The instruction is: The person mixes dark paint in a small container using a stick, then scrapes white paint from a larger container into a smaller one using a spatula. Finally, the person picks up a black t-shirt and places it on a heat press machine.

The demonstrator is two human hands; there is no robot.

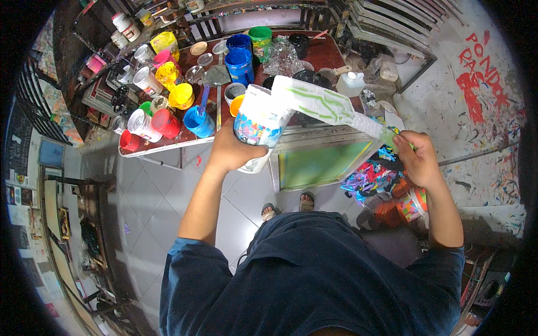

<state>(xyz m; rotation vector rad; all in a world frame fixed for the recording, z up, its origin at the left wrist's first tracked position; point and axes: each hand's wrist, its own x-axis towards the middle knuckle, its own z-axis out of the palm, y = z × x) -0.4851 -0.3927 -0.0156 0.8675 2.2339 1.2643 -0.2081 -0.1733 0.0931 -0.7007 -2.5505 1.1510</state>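
White Meets Green in a Paint-Spattered Workshop

A person in a dark T-shirt (314,274) stands in sandals (269,211) on pale floor tile (185,193), a multicoloured bucket (413,205) and a heap of bright scraps (364,183) to the right. The right hand (416,158) is closed on the handle end of a broad spatula (319,103), thumb and fingers pinched together. The left hand (232,150) curls wide around a white tub (259,123) with a colourful label, its thumb across the near side. The tub is held in the air, slightly tilted; the spatula's blade, coated white and streaked green, reaches left to the tub's mouth, though whether blade and rim touch cannot be told. The step in hand appears to be working thick white paint between the two. The next move seems to call for a steady left grip and a controlled sweep of the blade, lest paint drip. Beyond, a framed screen (322,169) with green mesh stands by the dark red table (330,53). On the table's left side sit a blue pot (199,124), a red pot (166,124) and a yellow pot (181,97); two blue tubs (241,70) and a green tub (260,46) stand farther back.
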